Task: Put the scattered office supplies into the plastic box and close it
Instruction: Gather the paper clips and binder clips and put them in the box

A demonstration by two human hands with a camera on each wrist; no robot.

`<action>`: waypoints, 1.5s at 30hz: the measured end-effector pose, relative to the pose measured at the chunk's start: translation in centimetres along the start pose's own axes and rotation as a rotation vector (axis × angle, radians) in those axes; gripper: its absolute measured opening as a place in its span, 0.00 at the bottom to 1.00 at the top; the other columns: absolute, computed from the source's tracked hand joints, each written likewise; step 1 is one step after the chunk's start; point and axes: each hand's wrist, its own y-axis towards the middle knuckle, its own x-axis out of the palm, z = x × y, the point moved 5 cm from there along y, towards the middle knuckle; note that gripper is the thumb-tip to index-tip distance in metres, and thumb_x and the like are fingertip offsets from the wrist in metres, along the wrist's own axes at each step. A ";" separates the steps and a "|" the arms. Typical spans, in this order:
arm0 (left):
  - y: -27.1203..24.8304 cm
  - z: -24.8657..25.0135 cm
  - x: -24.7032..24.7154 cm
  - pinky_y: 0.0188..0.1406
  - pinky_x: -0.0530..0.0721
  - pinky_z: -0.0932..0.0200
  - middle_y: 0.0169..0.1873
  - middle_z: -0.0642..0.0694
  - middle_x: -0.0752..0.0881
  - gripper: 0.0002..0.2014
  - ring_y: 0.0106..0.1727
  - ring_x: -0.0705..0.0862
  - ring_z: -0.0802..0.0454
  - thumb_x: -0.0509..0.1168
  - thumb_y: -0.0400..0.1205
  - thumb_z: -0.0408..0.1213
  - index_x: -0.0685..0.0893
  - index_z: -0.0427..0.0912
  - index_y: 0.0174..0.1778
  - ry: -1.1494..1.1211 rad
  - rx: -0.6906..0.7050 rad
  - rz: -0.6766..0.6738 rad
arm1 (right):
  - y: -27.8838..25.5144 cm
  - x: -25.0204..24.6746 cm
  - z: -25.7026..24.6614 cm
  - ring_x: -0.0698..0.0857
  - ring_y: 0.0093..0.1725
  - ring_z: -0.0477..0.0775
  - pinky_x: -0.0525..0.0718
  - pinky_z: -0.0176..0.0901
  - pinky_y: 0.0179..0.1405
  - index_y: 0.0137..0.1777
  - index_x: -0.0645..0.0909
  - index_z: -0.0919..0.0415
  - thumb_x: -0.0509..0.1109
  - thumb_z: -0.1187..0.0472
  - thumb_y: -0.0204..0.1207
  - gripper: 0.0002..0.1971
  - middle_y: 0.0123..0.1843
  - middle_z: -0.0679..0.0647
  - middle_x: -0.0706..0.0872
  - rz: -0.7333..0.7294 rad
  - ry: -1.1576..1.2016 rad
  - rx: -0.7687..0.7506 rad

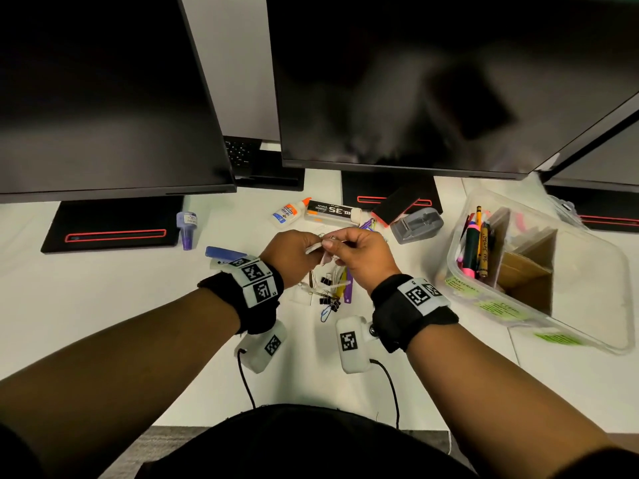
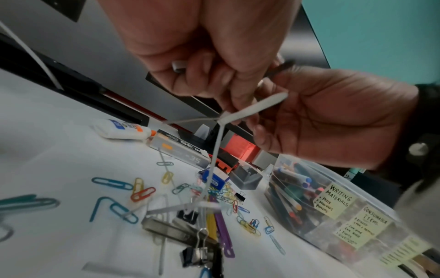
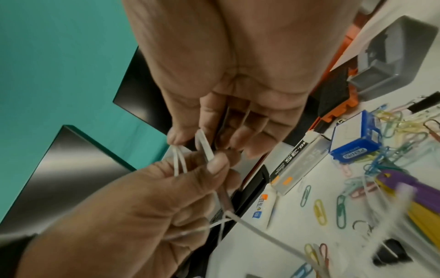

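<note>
Both my hands meet above the middle of the desk. My left hand (image 1: 304, 248) and right hand (image 1: 345, 247) each pinch a tangle of white bands (image 1: 333, 274), lifted off the desk. From the left wrist, the bands (image 2: 252, 109) stretch between the two hands and trail down to the pile. From the right wrist, the right thumb and forefinger pinch a loop of the bands (image 3: 204, 146). The open clear plastic box (image 1: 453, 264) stands to the right with pens and cardboard dividers inside. Coloured paper clips (image 2: 142, 193), binder clips (image 1: 328, 300) and purple and yellow strips lie under the hands.
Behind the hands lie a glue bottle (image 1: 288, 211), a staples box (image 1: 332, 211), a black and orange block and a grey tape dispenser (image 1: 416, 224). A purple ink bottle (image 1: 186, 228) and a blue item (image 1: 223, 254) sit on the left. Monitors (image 1: 415, 81) overhang the desk's back.
</note>
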 end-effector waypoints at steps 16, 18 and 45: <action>0.7 -0.1 -0.7 0.16 0.68 0.73 0.37 0.46 0.88 0.10 0.15 0.68 0.64 0.59 0.84 0.30 0.83 0.44 0.41 -0.695 -0.160 -0.039 | -1.2 1.0 2.5 0.84 0.54 0.51 0.81 0.45 0.60 0.59 0.84 0.59 0.73 0.63 0.74 0.13 0.56 0.52 0.86 -0.149 -0.348 0.062; 0.8 -0.2 -0.7 0.17 0.69 0.73 0.39 0.46 0.88 0.10 0.15 0.69 0.64 0.60 0.84 0.29 0.83 0.43 0.40 -0.695 -0.158 -0.044 | -1.3 1.8 2.4 0.84 0.43 0.47 0.81 0.41 0.51 0.46 0.87 0.56 0.71 0.63 0.76 0.04 0.43 0.50 0.88 -0.137 -0.349 0.052; -0.2 -2.3 1.3 0.18 0.67 0.70 0.29 0.45 0.77 0.11 0.28 0.68 0.56 0.55 0.84 0.33 0.77 0.41 0.37 -0.774 -0.465 -0.156 | -1.3 0.1 2.8 0.74 0.25 0.44 0.70 0.31 0.23 0.64 0.79 0.62 0.56 0.63 0.84 0.15 0.33 0.53 0.77 0.075 0.008 0.323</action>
